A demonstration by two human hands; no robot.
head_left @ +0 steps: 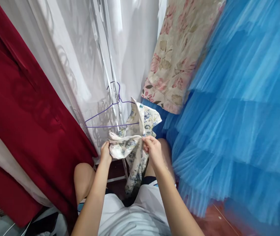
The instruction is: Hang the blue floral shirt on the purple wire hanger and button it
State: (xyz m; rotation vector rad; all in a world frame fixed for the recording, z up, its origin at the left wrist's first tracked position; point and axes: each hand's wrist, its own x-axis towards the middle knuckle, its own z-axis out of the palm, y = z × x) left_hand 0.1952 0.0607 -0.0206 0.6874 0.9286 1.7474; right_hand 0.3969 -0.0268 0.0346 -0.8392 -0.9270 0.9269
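Note:
A white garment with a blue and yellow floral print (136, 170) hangs partly on a purple wire hanger (102, 114). One of its shoulders sits over the hanger's right arm, while the left arm is bare. My left hand (106, 152) is closed on the garment's loose edge at the left. With thumb and fingers pinched, my right hand (152, 148) holds the same cloth near its middle. The fabric stretches between both hands, below the hanger's bottom bar. The garment's lower part drops between my knees.
The hanger hooks on a white metal rack (105, 49) before white curtains (135, 42). Dark red cloth (27, 98) hangs at the left. A pink floral cloth (171, 65) and a layered blue tulle skirt (223, 124) hang at the right. Reddish floor (216, 219) shows lower right.

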